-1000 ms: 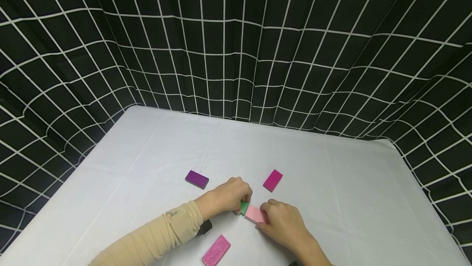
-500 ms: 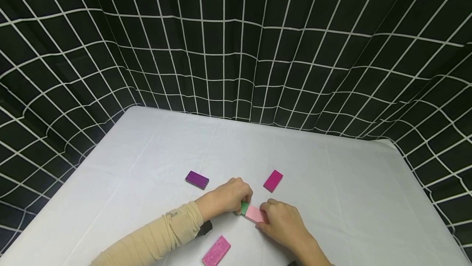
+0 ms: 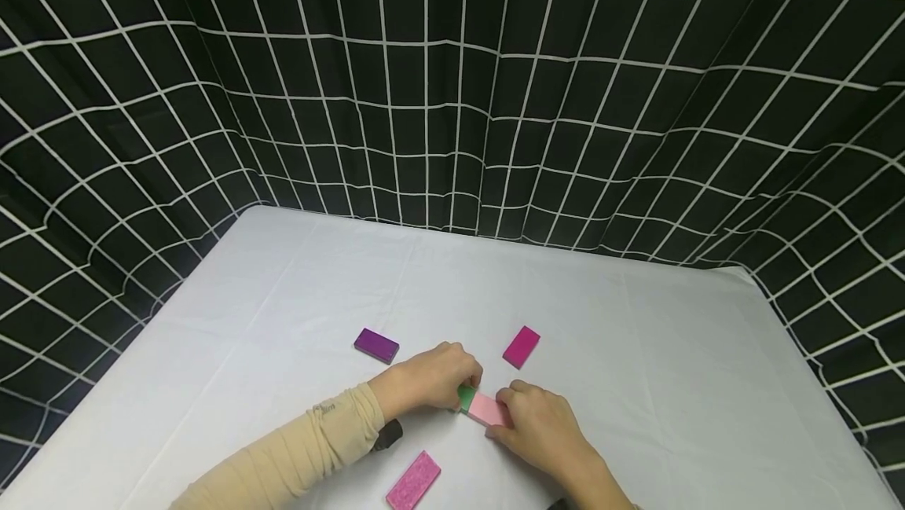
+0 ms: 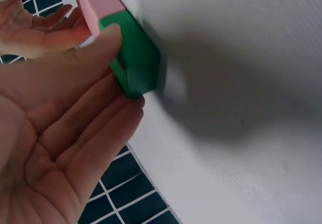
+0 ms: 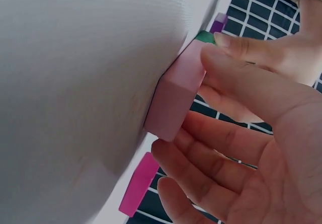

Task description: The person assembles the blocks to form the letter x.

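Note:
My left hand [image 3: 433,376] pinches a green rectangular block [image 4: 137,50] between thumb and fingers. A pale pink block [image 3: 489,409] of the same kind is pinched by my right hand [image 3: 540,423]. The two blocks lie end to end on the white cloth, their short faces meeting, as the left wrist view also shows. Most of the green block [image 3: 466,398] is covered by the left hand in the head view. In the right wrist view, the pale pink block [image 5: 176,93] is seen along its length, thumb on one side and fingers on the other.
Around the hands lie a purple block [image 3: 377,345] to the left, a magenta block [image 3: 522,347] behind, and a speckled pink block [image 3: 413,480] near the front. The white-covered table [image 3: 283,274] is bordered by a black curtain [image 3: 438,86] with white grid lines.
The narrow gap between the green and pale pink blocks has closed, and their ends now meet. Both hands keep their hold; the head view has shifted slightly.

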The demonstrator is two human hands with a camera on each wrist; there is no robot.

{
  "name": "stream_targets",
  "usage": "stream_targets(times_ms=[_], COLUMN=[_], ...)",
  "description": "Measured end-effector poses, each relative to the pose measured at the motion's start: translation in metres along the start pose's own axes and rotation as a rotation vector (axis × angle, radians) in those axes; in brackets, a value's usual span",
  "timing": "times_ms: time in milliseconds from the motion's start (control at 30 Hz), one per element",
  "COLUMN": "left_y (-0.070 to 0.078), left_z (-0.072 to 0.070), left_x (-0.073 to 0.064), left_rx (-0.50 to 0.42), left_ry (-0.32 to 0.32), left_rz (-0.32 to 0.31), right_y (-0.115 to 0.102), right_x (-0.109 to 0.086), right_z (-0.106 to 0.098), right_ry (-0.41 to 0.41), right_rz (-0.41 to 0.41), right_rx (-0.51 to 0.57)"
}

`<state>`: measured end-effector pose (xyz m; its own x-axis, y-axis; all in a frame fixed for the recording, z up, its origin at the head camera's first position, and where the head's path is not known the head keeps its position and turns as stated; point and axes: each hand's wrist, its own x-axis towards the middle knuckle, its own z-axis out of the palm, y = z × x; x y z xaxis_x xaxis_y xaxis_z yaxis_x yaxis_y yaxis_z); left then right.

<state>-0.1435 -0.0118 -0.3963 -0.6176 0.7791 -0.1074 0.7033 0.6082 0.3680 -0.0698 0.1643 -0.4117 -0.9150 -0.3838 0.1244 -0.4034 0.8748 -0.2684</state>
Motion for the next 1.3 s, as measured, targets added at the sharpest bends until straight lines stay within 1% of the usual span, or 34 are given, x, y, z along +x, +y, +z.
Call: stream_targets(times_ms=[167,267,467,633,700,800,867,933,967,1033,1133,1200,1233,1300], left_y=[-0.008,-0.013,-0.018,-0.020,-0.021,-0.023,-0.024,-0.024,-0.024,-0.022,-0.016,-0.010,-0.007,0.000], left_z=[0.000,0.000,0.000,0.001,0.001,-0.001,-0.005,-0.009,-0.010,-0.011,-0.006,-0.001,0.003,0.009], left_x=[-0.001,-0.002,-0.004,-0.006,-0.006,-0.009,-0.013,-0.019,-0.024,-0.034,-0.053,-0.065,-0.071,-0.080], left_rx=[-0.025,-0.043,-0.061,-0.072,-0.089,-0.123,-0.150,-0.188,-0.213,-0.290,-0.422,-0.481,-0.493,-0.481], left_ry=[-0.043,-0.063,-0.073,-0.064,-0.064,-0.052,-0.022,0.028,0.056,0.111,0.175,0.193,0.196,0.186], left_rz=[0.022,0.018,0.015,0.031,0.038,0.024,0.009,-0.016,-0.028,-0.049,-0.094,-0.135,-0.163,-0.218], right_y=[0.000,0.000,0.003,0.005,0.005,0.005,0.006,0.008,0.010,0.014,0.021,0.025,0.026,0.027], right_x=[0.000,-0.001,-0.001,-0.001,-0.001,-0.001,-0.001,0.001,0.002,0.005,0.011,0.017,0.020,0.025], right_z=[0.001,0.000,-0.003,-0.004,-0.005,-0.007,-0.009,-0.013,-0.016,-0.022,-0.031,-0.034,-0.035,-0.035], right_ry=[0.000,-0.004,-0.001,0.002,-0.002,-0.011,-0.019,-0.032,-0.038,-0.054,-0.086,-0.097,-0.108,-0.131], right_rz=[0.003,0.007,0.003,0.008,0.014,0.021,0.021,0.015,0.002,-0.045,-0.154,-0.245,-0.283,-0.348], right_rx=[0.004,0.014,0.013,0.004,0.010,0.018,0.020,0.030,0.044,0.081,0.159,0.190,0.202,0.227])
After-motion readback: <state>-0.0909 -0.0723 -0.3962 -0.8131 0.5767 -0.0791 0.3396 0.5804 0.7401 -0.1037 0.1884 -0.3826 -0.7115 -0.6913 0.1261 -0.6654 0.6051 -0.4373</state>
